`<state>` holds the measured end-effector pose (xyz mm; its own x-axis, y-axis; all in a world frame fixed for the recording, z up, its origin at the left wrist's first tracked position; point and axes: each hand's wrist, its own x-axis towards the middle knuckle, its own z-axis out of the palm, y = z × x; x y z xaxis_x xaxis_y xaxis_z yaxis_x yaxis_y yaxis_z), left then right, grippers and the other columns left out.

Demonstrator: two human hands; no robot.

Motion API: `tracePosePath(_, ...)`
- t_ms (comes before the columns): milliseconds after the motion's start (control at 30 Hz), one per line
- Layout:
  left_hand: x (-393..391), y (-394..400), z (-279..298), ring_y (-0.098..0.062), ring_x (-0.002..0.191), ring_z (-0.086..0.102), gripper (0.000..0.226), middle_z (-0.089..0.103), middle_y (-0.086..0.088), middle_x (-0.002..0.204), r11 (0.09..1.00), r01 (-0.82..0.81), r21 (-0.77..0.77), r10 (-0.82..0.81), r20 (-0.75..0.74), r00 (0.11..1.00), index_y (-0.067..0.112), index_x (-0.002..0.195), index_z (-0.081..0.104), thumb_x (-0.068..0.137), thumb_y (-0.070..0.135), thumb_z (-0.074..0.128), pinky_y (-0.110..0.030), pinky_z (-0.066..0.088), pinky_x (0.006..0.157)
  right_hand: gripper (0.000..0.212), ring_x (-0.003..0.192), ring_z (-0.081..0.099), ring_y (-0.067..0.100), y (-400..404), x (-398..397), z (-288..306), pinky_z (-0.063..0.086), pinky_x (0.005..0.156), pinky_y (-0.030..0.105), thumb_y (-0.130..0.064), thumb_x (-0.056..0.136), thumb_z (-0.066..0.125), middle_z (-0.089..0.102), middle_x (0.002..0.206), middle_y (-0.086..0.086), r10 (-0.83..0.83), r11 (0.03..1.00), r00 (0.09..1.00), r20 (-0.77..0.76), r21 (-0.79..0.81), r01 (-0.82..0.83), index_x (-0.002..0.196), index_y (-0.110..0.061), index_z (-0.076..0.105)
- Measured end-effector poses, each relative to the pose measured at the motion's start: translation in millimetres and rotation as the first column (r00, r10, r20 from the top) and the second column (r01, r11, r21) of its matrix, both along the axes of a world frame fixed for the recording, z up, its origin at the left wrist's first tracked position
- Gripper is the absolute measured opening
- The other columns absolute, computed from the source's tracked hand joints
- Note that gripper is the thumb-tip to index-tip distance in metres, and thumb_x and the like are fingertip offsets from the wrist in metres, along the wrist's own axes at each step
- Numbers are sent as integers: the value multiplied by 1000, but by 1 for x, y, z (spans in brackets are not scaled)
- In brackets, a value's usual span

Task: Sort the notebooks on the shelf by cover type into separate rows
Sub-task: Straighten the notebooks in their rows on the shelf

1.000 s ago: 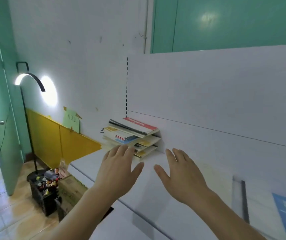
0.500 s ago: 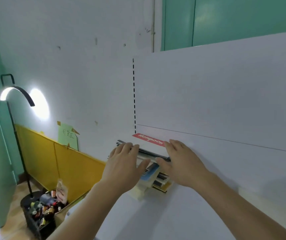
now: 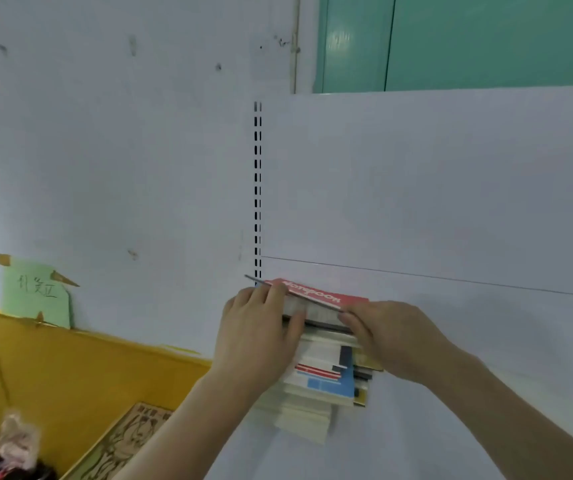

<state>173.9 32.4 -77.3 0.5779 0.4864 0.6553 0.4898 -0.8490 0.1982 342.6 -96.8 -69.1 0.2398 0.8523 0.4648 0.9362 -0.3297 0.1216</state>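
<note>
Red-covered top notebook (image 3: 316, 295) on messy paper notebook stack (image 3: 323, 372), white shelf (image 3: 451, 393). Near edge pinched by left hand (image 3: 257, 337) and right hand (image 3: 392, 337) at opposite ends; long axis left-right, both equally near.

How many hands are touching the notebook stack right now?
2. The left hand holds the left side of the notebook stack, fingers on the red-covered notebook on top. The right hand grips the top notebooks' right edge.

Red-covered notebook (image 3: 316, 295) above blue-and-white one (image 3: 330, 384)
</note>
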Motion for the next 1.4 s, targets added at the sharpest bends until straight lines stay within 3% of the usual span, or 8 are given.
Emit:
tracePosePath(100, -2, 3, 5, -15, 103, 59, 45, 66, 9, 109, 952, 168, -254, -105, 242, 965, 24, 123, 56, 97, 57, 40, -31, 46, 87, 56, 63, 61, 18, 1, -23, 5, 49, 55, 32, -49, 102, 8, 69, 79, -6, -41, 972, 992, 121, 233, 12, 108, -28, 59)
tracePosePath(200, 0, -5, 20, -5, 103, 63, 68, 67, 15, 113, 598, 495, -630, -227, 459, 859, 27, 133, 49, 85, 75, 46, -31, 48, 95, 39, 58, 62, 21, 8, -60, 4, 48, 49, 29, -36, 101, 33, 69, 74, -2, -22, 901, 984, 178, 430, -57, 104, -18, 68)
tracePosePath(300, 9, -8, 24, -10, 101, 68, 30, 73, 9, 105, 315, 670, -672, -167, 656, 736, 27, 120, 57, 96, 45, 57, -42, 53, 97, 34, 84, 66, 19, 17, -93, -1, 52, 65, 29, -26, 96, 42, 71, 99, 0, 45, 909, 987, 152, 403, -103, 116, -14, 66)
tracePosePath(400, 8, -4, 26, -13, 100, 69, 21, 71, 11, 107, 436, 688, -580, -79, 737, 671, 32, 118, 56, 101, 23, 47, -44, 56, 91, 51, 128, 51, 16, 11, -99, -5, 44, 105, 33, -40, 104, 28, 55, 140, 1, 101, 943, 995, -13, 320, -92, 140, -14, 51)
tracePosePath(533, -2, 16, 34, -5, 96, 63, 19, 64, 18, 105, 568, 645, -511, -39, 766, 642, 32, 119, 51, 103, 21, 48, -24, 53, 72, 48, 131, 47, 19, 4, -72, 0, 42, 110, 38, -35, 104, 30, 51, 144, 5, -105, 920, 988, -109, 368, 139, 143, -13, 45)
tracePosePath(667, -8, 32, 34, -4, 89, 60, 14, 59, 21, 98, 596, 583, -553, 18, 735, 678, 31, 114, 46, 104, 22, 46, -21, 46, 60, 66, 149, 15, 17, 9, -47, -4, 17, 122, 34, -51, 101, 33, 17, 162, -1, -226, 974, 939, -259, -49, 221, 156, -19, 17)
tracePosePath(1067, -23, 55, 33, -6, 89, 56, 20, 55, 20, 100, 609, 560, -561, 122, 765, 633, 29, 125, 41, 106, 23, 42, -24, 45, 60, 20, 80, 60, 21, 11, -52, 20, 42, 64, 30, -24, 100, 46, 63, 95, -2, -270, 950, 957, 108, -130, 283, 119, -23, 51)
tracePosePath(1400, -21, 44, 33, -9, 99, 63, 21, 64, 17, 106, 533, 659, -530, 63, 802, 594, 37, 122, 48, 106, 26, 43, -35, 54, 78, 37, 39, 38, 19, 10, -79, 38, 30, 44, 28, -34, 102, 30, 37, 45, -9, -297, 790, 954, -36, 552, 266, 84, -17, 57)
